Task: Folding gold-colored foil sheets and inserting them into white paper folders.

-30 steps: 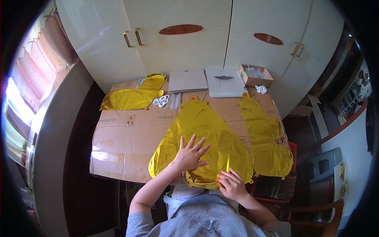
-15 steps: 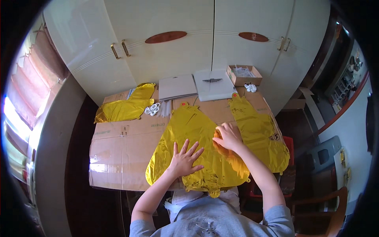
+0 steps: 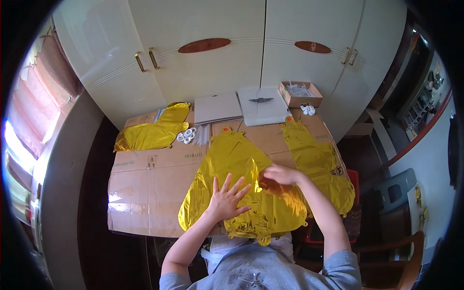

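Observation:
A flat, uninflated gold foil balloon (image 3: 232, 157) lies on the cardboard-covered table in front of me, with small tabs at its edges and a red-orange spot at its far tip. My left hand (image 3: 225, 202) rests flat on its middle, fingers spread. Over its right part is my right hand (image 3: 281, 175), fingers stretched leftward beside a raised crease and an orange-looking, shaded patch of foil. The fingertips there are partly blurred. Close by on the right lies a second gold foil balloon (image 3: 309, 154), also flat and wrinkled.
More gold foil (image 3: 150, 135) lies at the far left. White ribbon rolls (image 3: 186, 135) and clear straws (image 3: 203, 134) sit beside it. Behind stand a grey-brown stack of flat boards (image 3: 217, 108), a pale flat case (image 3: 265, 113) and a cardboard box (image 3: 300, 100). White cabinets (image 3: 212, 67) close off the back.
My right hand has shifted slightly, and its bent fingers have straightened toward the left. A bright crease now rises in the foil beside it. My left hand stays in place.

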`<state>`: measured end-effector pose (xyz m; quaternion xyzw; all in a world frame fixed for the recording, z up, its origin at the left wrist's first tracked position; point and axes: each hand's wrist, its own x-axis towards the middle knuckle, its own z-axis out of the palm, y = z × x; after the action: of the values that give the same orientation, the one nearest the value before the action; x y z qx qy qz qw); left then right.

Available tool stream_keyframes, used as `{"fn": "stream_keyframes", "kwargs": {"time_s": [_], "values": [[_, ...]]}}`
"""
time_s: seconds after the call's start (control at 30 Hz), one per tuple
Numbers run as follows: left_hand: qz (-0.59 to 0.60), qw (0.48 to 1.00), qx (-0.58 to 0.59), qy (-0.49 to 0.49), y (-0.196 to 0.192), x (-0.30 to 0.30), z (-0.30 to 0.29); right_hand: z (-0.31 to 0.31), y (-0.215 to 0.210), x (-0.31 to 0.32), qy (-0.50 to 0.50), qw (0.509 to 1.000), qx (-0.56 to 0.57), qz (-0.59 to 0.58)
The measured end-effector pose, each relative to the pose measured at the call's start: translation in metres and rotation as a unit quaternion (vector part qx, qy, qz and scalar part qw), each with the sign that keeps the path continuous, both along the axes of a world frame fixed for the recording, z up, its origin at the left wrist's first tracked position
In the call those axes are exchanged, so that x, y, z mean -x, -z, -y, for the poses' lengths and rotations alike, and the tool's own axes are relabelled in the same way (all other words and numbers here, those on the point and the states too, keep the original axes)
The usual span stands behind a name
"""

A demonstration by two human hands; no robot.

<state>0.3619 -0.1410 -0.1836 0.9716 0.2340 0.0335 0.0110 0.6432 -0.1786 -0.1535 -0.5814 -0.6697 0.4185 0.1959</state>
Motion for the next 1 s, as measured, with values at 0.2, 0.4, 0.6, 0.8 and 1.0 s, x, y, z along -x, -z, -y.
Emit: {"fn": "stream_keyframes", "kwargs": {"time_s": [0.2, 0.4, 0.6, 0.8, 1.0], "values": [[0.003, 1.000, 0.020, 0.004, 0.002, 0.001, -0.003, 0.012, 0.029, 0.026, -0.009, 0.959, -0.264, 0.105], [0.002, 1.000, 0.014, 0.008, 0.005, 0.001, -0.003, 0.008, 0.049, 0.032, -0.007, 0.926, -0.309, 0.215], [-0.009, 1.000, 0.016, 0.004, 0.004, 0.000, -0.003, -0.013, 0.030, 0.020, -0.074, 0.920, -0.194, 0.333], [0.018, 0.999, 0.024, 0.012, 0.002, 0.000, -0.004, -0.019, 0.022, 0.020, -0.081, 0.911, -0.165, 0.370], [0.205, 0.978, 0.035, -0.014, -0.023, -0.018, 0.005, -0.017, 0.019, 0.020, -0.080, 0.907, -0.156, 0.383]]}}
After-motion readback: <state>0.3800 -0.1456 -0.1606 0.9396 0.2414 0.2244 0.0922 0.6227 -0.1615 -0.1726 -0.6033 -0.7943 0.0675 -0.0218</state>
